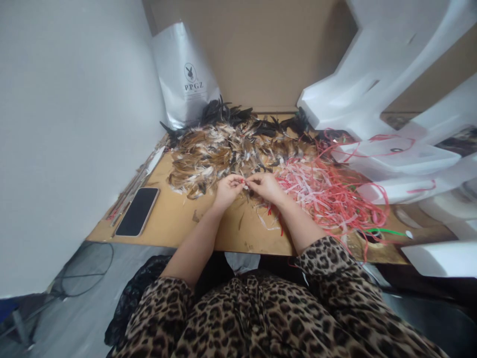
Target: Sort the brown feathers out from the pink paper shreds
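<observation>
In the middle of the table, my left hand (229,190) and my right hand (265,186) meet fingertip to fingertip, each closed in a pinch. A small red and white bit (245,184) shows between the fingers, too small to name. Just beyond my hands spreads a large pile of brown, cream and black feathers (208,159). A tangled heap of pink, white and red ribbon strips (320,194) lies right beside my right hand and forearm.
A phone (137,212) lies at the table's left, near thin sticks (130,191) along the wall. A silver-white bag (186,74) stands behind the feathers. White foam-like pieces (395,154) crowd the right side. A green strip (387,231) lies near the front right edge.
</observation>
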Motion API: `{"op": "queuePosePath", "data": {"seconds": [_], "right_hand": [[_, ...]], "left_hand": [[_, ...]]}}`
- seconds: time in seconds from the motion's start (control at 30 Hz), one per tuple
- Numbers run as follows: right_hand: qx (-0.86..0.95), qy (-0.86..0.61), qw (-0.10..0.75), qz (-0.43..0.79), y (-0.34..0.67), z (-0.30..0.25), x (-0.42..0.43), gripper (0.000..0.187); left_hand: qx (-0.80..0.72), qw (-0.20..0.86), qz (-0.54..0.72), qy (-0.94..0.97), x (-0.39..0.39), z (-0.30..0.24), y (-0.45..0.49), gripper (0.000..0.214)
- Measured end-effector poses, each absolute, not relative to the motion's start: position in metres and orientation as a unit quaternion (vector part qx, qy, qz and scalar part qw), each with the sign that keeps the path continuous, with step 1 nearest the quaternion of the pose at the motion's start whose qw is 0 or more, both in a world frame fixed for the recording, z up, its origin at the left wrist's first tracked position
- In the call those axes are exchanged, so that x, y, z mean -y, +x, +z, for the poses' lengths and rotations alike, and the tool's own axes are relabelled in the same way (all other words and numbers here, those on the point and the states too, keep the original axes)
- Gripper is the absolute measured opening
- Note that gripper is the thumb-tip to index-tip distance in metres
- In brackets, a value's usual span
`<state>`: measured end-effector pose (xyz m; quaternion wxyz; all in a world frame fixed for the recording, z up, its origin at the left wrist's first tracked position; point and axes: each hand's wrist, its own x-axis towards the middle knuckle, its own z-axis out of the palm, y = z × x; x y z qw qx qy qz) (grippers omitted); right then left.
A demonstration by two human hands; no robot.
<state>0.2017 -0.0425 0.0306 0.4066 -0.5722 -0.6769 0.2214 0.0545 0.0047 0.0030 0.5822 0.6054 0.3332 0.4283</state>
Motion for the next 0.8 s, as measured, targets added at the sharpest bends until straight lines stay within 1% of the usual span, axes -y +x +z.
{"op": "queuePosePath", "data": {"seconds": [0.1, 0.27, 0.43, 0.53, 0.67, 0.8], "right_hand": [[0.664, -0.578, 0.417, 0.225, 0.200, 0.026, 0.040, 0.019], [0.614, -0.583, 0.440, 0.298, 0.197, 0.016, 0.036, 0.022], [0.583, -0.580, 0.465, 0.328, 0.195, 0.010, 0.034, 0.022], [0.559, -0.571, 0.473, 0.371, 0.195, 0.011, 0.033, 0.020], [0.528, -0.558, 0.464, 0.442, 0.198, 0.014, 0.033, 0.020], [0.531, -0.540, 0.444, 0.478, 0.201, 0.016, 0.033, 0.022]], "left_hand": [[-0.335, 0.558, 0.441, 0.618, -0.004, 0.000, 0.055, 0.022], [-0.337, 0.503, 0.478, 0.636, -0.005, -0.002, 0.054, 0.021], [-0.331, 0.486, 0.487, 0.646, -0.006, -0.005, 0.052, 0.022], [-0.320, 0.478, 0.484, 0.659, -0.005, -0.005, 0.053, 0.020], [-0.319, 0.466, 0.462, 0.684, -0.003, -0.004, 0.053, 0.020], [-0.313, 0.431, 0.461, 0.710, -0.005, -0.006, 0.051, 0.018]]}}
